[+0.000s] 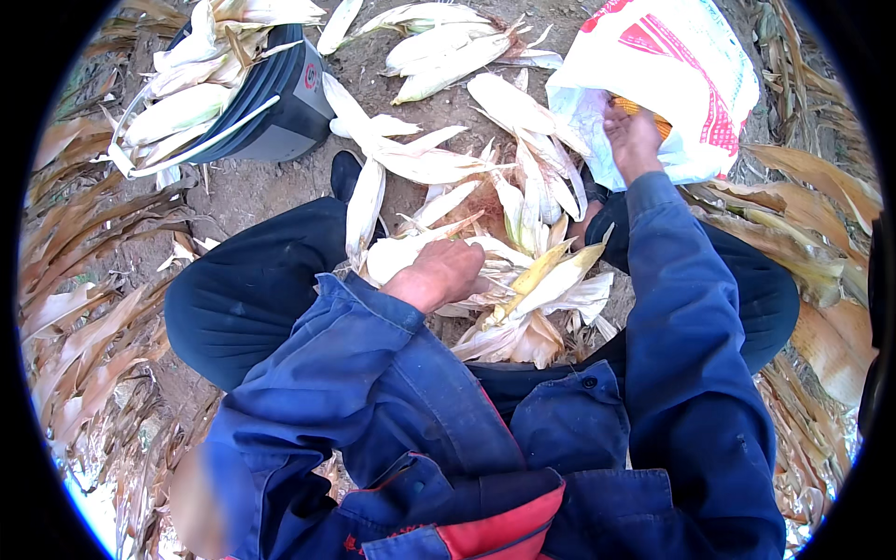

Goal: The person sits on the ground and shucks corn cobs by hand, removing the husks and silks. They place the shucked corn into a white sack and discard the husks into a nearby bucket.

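Observation:
My left hand is curled over the pile of pale corn husks between my legs; whether its fingers grip a husk is hidden. My right hand reaches into the mouth of a white woven plastic sack with red print. Yellow husked corn ears show inside the sack, just past my right fingers. I cannot tell whether that hand holds an ear. Unhusked ears lie on the soil ahead of me, and loose husks cover the ground between my feet.
A black plastic bucket with a white handle lies tilted at the upper left, full of unhusked ears. Dry corn stalks and leaves line the left side, with more broad dry leaves at the right. My bent legs flank the husk pile.

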`<state>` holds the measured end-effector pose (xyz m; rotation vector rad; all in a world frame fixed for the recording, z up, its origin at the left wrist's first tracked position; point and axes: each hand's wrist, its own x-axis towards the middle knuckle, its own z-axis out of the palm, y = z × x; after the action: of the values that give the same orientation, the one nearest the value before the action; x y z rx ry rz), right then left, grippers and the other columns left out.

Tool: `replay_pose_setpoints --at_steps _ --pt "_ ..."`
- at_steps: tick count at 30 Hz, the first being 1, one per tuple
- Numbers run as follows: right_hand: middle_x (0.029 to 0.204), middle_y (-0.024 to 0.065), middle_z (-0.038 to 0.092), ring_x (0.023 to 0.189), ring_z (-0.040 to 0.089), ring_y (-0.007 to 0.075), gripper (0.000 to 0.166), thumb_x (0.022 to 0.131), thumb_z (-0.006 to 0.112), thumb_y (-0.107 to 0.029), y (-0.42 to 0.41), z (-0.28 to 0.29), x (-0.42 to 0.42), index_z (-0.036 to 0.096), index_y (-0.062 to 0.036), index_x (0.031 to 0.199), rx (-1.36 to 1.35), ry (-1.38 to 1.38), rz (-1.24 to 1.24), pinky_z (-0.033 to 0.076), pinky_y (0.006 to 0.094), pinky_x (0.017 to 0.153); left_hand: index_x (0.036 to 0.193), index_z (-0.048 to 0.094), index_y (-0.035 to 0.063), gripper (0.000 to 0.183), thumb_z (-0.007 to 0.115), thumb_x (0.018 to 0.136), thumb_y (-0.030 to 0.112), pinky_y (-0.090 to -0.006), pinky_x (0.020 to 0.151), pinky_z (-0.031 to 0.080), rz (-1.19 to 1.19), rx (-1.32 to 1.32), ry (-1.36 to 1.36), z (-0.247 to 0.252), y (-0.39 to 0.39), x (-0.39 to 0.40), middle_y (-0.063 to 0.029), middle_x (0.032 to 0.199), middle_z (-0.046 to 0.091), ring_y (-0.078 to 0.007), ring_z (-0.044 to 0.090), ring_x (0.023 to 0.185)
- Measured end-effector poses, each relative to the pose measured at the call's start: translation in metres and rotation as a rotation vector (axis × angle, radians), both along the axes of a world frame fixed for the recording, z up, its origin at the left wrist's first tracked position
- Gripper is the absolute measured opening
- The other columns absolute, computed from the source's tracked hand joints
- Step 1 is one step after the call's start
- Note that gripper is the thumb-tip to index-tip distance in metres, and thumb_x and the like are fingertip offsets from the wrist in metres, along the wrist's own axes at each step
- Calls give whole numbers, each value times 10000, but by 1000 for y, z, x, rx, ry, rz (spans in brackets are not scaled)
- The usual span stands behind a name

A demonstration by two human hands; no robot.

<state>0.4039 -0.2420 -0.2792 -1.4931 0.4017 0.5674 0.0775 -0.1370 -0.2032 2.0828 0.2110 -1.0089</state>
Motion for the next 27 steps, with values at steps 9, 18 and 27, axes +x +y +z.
replay_pose_setpoints --at_steps 9,18,27 --pt "944 214 691 806 679 351 226 907 555 -63 74 -23 -159 649 37 1087 -251 -928 1272 541 418 751 1211 549 -23 739 692 789 566 -500 825 489 -245 32 -24 29 -8 13 -189 999 687 -359 632 1024" --pt "1097 170 566 1044 578 351 328 854 569 -148 99 -87 -262 559 20 1136 -817 -731 1509 545 456 786 929 707 11 199 613 819 147 -461 759 485 -171 149 -173 54 -11 7 -142 887 685 -298 625 891" --pt "1027 200 626 953 642 371 359 842 634 -263 104 -115 -269 548 7 1061 -926 -685 1509 552 459 776 876 755 86 151 664 768 138 -452 732 464 -134 319 -202 70 7 6 -48 844 698 -268 631 920"
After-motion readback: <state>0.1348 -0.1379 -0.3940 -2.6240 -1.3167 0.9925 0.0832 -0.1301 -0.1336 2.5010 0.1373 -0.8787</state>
